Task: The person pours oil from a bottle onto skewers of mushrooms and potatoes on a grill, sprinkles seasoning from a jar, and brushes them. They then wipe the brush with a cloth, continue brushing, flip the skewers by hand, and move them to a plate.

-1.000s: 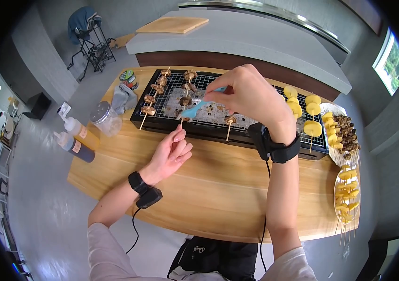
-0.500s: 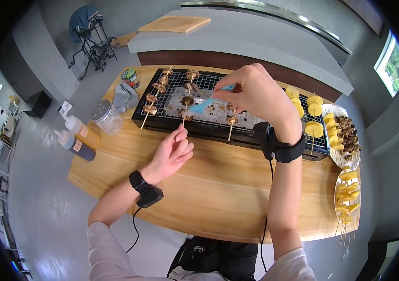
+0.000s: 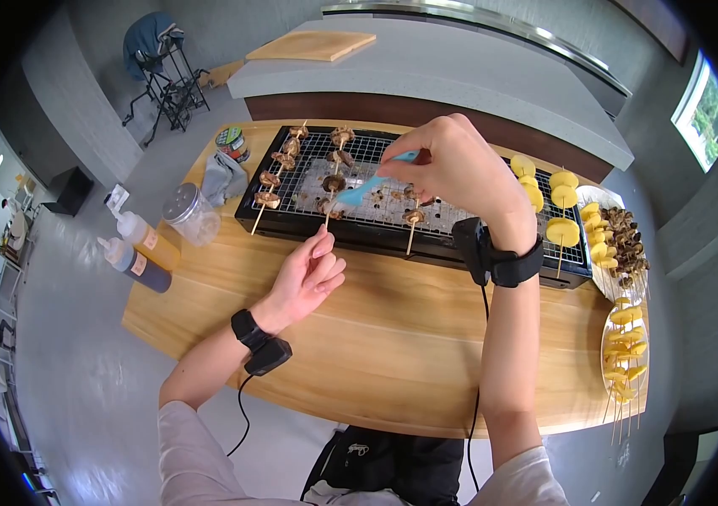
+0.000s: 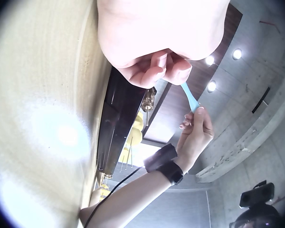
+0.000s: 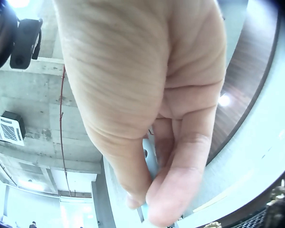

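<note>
**Pinching a blue basting brush (image 3: 359, 192) above a mushroom skewer (image 3: 334, 183)**

Holds the brush in the right hand (image 3: 464, 173), thumb and fingers closed on the handle, with the head slanting down to the left at the skewer's nearest mushroom. Cannot tell whether touching or just above. Pinches the skewer's bare near end between the left hand's (image 3: 308, 274) thumb and fingertips. Lies second from the left on a black wire-mesh grill (image 3: 359, 241), pointing away to the far side.

Judging by looks, should feel light in the case of the brush, fairly stiff along the handle and soft at the head; best gripped well back from the head. Probably light too in the skewer's case, with a stiff but snappable stick and soft, slippery, easily torn mushrooms. Best taken by the bare near end, clear of the mesh.

Underneath, a smooth, pale wooden table (image 3: 376, 337). To the left, an amber squeeze bottle (image 3: 148, 236), a dark squeeze bottle (image 3: 138, 266) and a metal-lidded clear jar (image 3: 193, 218). To the right, potato-slice skewers (image 3: 563, 231) on the mesh and an oval plate (image 3: 603, 358) of more beyond. At the far side, a grey counter (image 3: 443, 76) bearing a wooden board (image 3: 313, 45); at far right, a bright window (image 3: 705, 111). All around, grey walls and a grey floor (image 3: 80, 379).
</note>
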Demonstrator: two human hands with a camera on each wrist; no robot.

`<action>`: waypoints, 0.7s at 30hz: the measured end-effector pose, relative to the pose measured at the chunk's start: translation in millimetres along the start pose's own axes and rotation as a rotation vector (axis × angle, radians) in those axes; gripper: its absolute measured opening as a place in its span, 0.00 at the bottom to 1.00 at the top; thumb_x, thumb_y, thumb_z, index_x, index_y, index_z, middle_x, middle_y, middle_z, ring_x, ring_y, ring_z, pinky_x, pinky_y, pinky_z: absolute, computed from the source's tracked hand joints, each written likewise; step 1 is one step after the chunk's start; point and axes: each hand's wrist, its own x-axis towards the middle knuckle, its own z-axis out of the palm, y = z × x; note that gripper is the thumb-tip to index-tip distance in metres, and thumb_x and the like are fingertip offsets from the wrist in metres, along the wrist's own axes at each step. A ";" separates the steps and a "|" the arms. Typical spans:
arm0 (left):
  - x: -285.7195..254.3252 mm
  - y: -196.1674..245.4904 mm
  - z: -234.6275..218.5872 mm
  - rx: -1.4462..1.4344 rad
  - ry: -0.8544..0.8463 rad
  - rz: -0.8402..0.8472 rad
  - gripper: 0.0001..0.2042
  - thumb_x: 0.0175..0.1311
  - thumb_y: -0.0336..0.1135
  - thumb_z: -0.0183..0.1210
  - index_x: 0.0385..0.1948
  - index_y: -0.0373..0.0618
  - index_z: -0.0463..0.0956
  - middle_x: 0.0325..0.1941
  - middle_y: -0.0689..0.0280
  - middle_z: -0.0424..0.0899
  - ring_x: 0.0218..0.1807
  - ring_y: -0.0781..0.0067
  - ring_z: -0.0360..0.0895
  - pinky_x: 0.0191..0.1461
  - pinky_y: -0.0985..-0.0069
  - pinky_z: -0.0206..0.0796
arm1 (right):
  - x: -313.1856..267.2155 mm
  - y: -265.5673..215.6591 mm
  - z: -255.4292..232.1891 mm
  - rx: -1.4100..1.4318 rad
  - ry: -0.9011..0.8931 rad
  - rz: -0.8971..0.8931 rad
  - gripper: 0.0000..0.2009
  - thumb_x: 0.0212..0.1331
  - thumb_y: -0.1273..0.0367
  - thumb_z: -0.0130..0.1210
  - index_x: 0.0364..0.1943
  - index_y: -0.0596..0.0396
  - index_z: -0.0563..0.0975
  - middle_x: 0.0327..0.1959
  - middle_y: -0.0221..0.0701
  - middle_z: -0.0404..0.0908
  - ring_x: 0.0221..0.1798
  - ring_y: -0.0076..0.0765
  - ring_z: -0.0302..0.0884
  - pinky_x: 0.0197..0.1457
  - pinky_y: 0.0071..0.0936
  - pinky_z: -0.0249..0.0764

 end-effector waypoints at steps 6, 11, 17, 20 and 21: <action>0.0 -0.4 -0.4 0.007 -0.004 -0.001 0.19 0.78 0.47 0.38 0.21 0.55 0.61 0.06 0.76 0.48 0.14 0.83 0.44 0.18 0.83 0.41 | 0.1 2.4 0.1 0.027 -0.004 0.009 0.07 0.53 0.72 0.63 0.34 0.60 0.85 0.19 0.40 0.81 0.17 0.30 0.79 0.25 0.23 0.73; -0.2 0.2 0.4 0.008 -0.011 -0.006 0.19 0.77 0.47 0.39 0.21 0.55 0.61 0.06 0.76 0.48 0.14 0.83 0.44 0.18 0.83 0.41 | 0.9 4.6 0.8 0.034 0.012 -0.017 0.06 0.54 0.71 0.64 0.33 0.59 0.85 0.17 0.36 0.80 0.16 0.26 0.78 0.23 0.21 0.71; -0.2 0.2 0.0 0.024 0.005 -0.002 0.19 0.77 0.48 0.40 0.20 0.55 0.60 0.06 0.76 0.48 0.14 0.83 0.44 0.18 0.83 0.41 | 0.8 -1.9 -1.4 0.015 -0.029 0.031 0.08 0.53 0.72 0.63 0.35 0.62 0.84 0.24 0.43 0.83 0.19 0.35 0.81 0.27 0.26 0.76; 0.1 -0.2 -1.1 0.028 -0.002 -0.002 0.19 0.77 0.48 0.40 0.20 0.56 0.60 0.06 0.76 0.48 0.14 0.83 0.44 0.18 0.83 0.41 | 1.7 -0.3 0.9 0.039 -0.018 0.023 0.08 0.53 0.72 0.64 0.34 0.62 0.84 0.23 0.43 0.82 0.19 0.34 0.80 0.27 0.27 0.75; 0.2 -0.4 -1.5 0.027 0.000 -0.003 0.19 0.77 0.48 0.40 0.20 0.56 0.60 0.06 0.76 0.48 0.14 0.83 0.44 0.18 0.83 0.41 | 2.3 0.8 1.6 0.027 0.003 0.010 0.08 0.53 0.71 0.64 0.34 0.62 0.84 0.22 0.43 0.82 0.18 0.34 0.80 0.26 0.27 0.75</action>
